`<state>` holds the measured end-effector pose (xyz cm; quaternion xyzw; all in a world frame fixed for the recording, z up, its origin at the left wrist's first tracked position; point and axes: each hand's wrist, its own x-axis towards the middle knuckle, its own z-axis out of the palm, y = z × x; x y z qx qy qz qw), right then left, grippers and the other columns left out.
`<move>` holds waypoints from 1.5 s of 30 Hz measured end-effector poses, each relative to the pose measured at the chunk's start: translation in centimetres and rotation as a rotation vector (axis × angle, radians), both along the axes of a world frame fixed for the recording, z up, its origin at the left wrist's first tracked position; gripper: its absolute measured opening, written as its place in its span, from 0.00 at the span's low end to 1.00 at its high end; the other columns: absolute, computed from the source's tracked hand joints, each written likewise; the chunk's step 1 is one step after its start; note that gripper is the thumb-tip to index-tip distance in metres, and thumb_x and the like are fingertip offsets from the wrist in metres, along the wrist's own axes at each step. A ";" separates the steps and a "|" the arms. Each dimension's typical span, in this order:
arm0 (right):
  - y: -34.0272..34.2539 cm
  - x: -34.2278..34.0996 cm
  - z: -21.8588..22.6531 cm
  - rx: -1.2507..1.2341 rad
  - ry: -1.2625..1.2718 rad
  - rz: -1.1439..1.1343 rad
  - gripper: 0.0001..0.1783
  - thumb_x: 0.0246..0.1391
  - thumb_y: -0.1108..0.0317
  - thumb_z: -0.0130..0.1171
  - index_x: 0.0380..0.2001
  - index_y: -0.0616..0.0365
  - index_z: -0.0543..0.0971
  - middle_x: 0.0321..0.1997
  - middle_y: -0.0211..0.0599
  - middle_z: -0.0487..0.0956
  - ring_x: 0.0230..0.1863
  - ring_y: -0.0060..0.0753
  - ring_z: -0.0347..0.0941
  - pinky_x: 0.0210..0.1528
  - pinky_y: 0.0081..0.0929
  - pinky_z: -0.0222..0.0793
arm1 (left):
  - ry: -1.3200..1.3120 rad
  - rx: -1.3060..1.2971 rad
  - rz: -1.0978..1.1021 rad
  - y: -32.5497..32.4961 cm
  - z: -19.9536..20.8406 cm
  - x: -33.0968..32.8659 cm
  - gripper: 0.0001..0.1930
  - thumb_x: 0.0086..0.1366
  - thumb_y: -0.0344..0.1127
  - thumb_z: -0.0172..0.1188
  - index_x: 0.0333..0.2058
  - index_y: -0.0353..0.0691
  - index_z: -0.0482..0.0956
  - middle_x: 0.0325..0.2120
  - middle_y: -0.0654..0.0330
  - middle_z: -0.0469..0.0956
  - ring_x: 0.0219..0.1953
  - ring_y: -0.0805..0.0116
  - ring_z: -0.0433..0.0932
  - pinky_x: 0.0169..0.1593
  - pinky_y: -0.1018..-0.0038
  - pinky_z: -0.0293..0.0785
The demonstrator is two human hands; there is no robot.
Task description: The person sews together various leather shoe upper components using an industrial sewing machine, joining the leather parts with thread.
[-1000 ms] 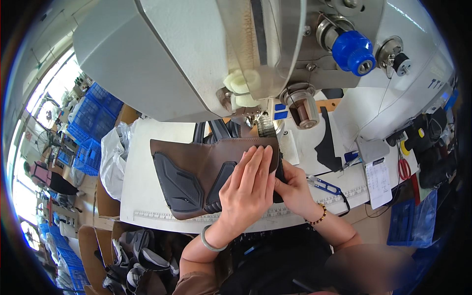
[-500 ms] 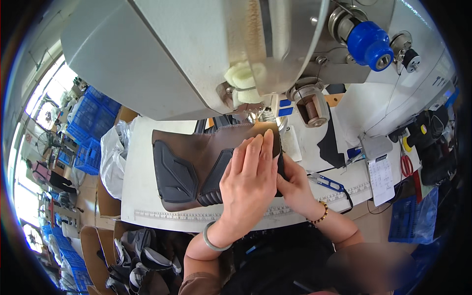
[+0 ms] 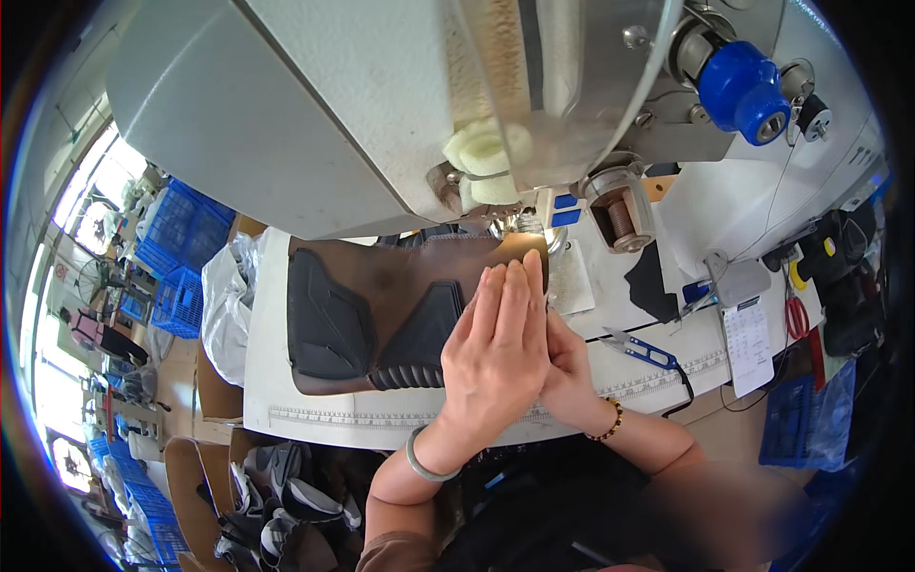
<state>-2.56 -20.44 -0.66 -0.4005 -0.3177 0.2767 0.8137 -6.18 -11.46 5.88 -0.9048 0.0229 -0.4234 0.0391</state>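
Overhead, the sewing machine looms above the brown shoe piece on the table. Left hand lies flat, fingers together, pressing it; right hand sits tucked beneath, grip unclear. Fingertips have advanced toward the needle since earlier.

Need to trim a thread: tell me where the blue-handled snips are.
In the head view, the blue-handled snips lie on the white table, right of the right hand, near the ruler strip.

A brown shoe upper is pressed flat by the left hand; the right hand lies at its 4 o'clock, the sewing machine at 12.
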 end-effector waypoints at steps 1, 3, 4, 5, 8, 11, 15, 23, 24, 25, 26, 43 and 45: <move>0.3 -0.2 -0.1 0.001 0.000 0.000 0.32 0.55 0.74 0.50 0.61 0.67 0.52 0.59 0.38 0.63 0.60 0.24 0.58 0.60 0.24 0.55 | -0.066 -0.005 0.002 0.2 0.1 0.2 0.17 0.48 0.25 0.62 0.40 0.31 0.77 0.33 0.61 0.72 0.32 0.67 0.75 0.33 0.75 0.74; 0.9 -0.4 -0.3 -0.052 -0.111 -0.093 0.31 0.56 0.73 0.50 0.61 0.67 0.52 0.59 0.41 0.64 0.59 0.27 0.60 0.58 0.25 0.57 | -0.038 -0.021 -0.019 0.6 0.4 0.3 0.17 0.48 0.25 0.62 0.41 0.31 0.77 0.33 0.61 0.72 0.32 0.67 0.75 0.33 0.75 0.74; 1.1 -0.6 -0.4 -0.052 -0.113 -0.095 0.31 0.56 0.73 0.50 0.61 0.67 0.52 0.59 0.41 0.64 0.59 0.27 0.60 0.58 0.25 0.57 | -0.011 -0.038 -0.038 0.7 0.5 0.2 0.17 0.48 0.25 0.62 0.41 0.32 0.77 0.33 0.62 0.72 0.32 0.67 0.75 0.32 0.75 0.74; 1.5 -1.1 -0.6 -0.045 -0.204 -0.173 0.31 0.56 0.72 0.49 0.61 0.67 0.52 0.60 0.44 0.62 0.60 0.30 0.59 0.59 0.26 0.55 | -0.011 -0.036 -0.041 0.8 0.6 0.2 0.17 0.48 0.25 0.62 0.41 0.32 0.77 0.33 0.62 0.72 0.32 0.67 0.75 0.32 0.75 0.74; 2.6 -2.3 -0.9 -0.109 -0.503 -0.398 0.30 0.56 0.73 0.47 0.60 0.67 0.51 0.61 0.49 0.59 0.62 0.38 0.56 0.61 0.29 0.53 | 0.039 -0.134 -0.045 0.6 0.5 -0.1 0.17 0.50 0.25 0.60 0.41 0.33 0.76 0.35 0.60 0.72 0.35 0.64 0.74 0.34 0.73 0.74; 2.6 -2.6 -0.9 -0.198 -0.706 -0.497 0.30 0.54 0.75 0.46 0.60 0.67 0.53 0.61 0.52 0.58 0.63 0.44 0.54 0.61 0.32 0.52 | 0.019 -0.212 -0.027 0.1 0.1 -0.3 0.17 0.51 0.24 0.58 0.42 0.33 0.76 0.38 0.58 0.72 0.39 0.60 0.73 0.38 0.70 0.74; 1.4 -2.3 -1.1 -0.274 -0.691 -0.329 0.29 0.50 0.78 0.47 0.57 0.67 0.57 0.61 0.50 0.58 0.61 0.47 0.56 0.60 0.35 0.54 | -0.026 -0.209 0.095 -0.7 -0.9 0.0 0.17 0.52 0.23 0.57 0.44 0.33 0.76 0.41 0.57 0.72 0.43 0.57 0.73 0.45 0.68 0.72; -5.4 2.8 -0.2 -0.408 -1.133 -0.470 0.26 0.38 0.87 0.48 0.46 0.66 0.71 0.56 0.47 0.65 0.51 0.48 0.66 0.50 0.33 0.65 | -0.152 -0.072 -0.106 3.0 -2.7 0.7 0.21 0.48 0.17 0.51 0.44 0.32 0.77 0.42 0.57 0.72 0.47 0.59 0.73 0.51 0.65 0.74; -5.5 3.7 0.4 -0.402 -1.184 -0.580 0.26 0.35 0.88 0.47 0.44 0.65 0.73 0.54 0.47 0.68 0.49 0.47 0.68 0.48 0.32 0.66 | -0.157 -0.055 -0.135 3.3 -2.5 0.8 0.21 0.47 0.17 0.51 0.43 0.32 0.77 0.42 0.57 0.72 0.47 0.59 0.73 0.51 0.66 0.74; -5.1 4.8 0.9 -0.367 -1.215 -0.702 0.27 0.35 0.89 0.47 0.44 0.65 0.73 0.53 0.46 0.69 0.50 0.46 0.68 0.48 0.32 0.66 | -0.161 -0.037 -0.163 3.5 -2.3 0.8 0.21 0.47 0.16 0.51 0.42 0.32 0.78 0.41 0.57 0.73 0.46 0.59 0.74 0.50 0.67 0.75; -4.6 6.0 1.4 -0.332 -1.243 -0.822 0.27 0.35 0.89 0.47 0.45 0.64 0.73 0.52 0.45 0.70 0.50 0.46 0.68 0.49 0.33 0.65 | -0.150 -0.023 -0.156 3.6 -2.1 0.7 0.21 0.46 0.16 0.52 0.42 0.32 0.78 0.40 0.57 0.73 0.46 0.60 0.74 0.50 0.67 0.75; -1.1 10.4 3.4 -0.078 -1.204 -0.822 0.16 0.44 0.86 0.49 0.32 0.55 0.78 0.43 0.33 0.73 0.39 0.34 0.67 0.40 0.30 0.58 | -0.128 -0.031 -0.350 6.5 -1.0 1.4 0.21 0.39 0.17 0.56 0.36 0.36 0.81 0.33 0.62 0.75 0.40 0.63 0.77 0.45 0.72 0.78; -0.9 10.6 3.3 -0.068 -1.210 -0.836 0.16 0.43 0.87 0.49 0.31 0.55 0.78 0.42 0.32 0.73 0.37 0.34 0.66 0.39 0.30 0.57 | -0.129 -0.017 -0.350 6.6 -0.9 1.6 0.21 0.39 0.17 0.56 0.36 0.35 0.81 0.33 0.62 0.75 0.40 0.63 0.77 0.45 0.72 0.78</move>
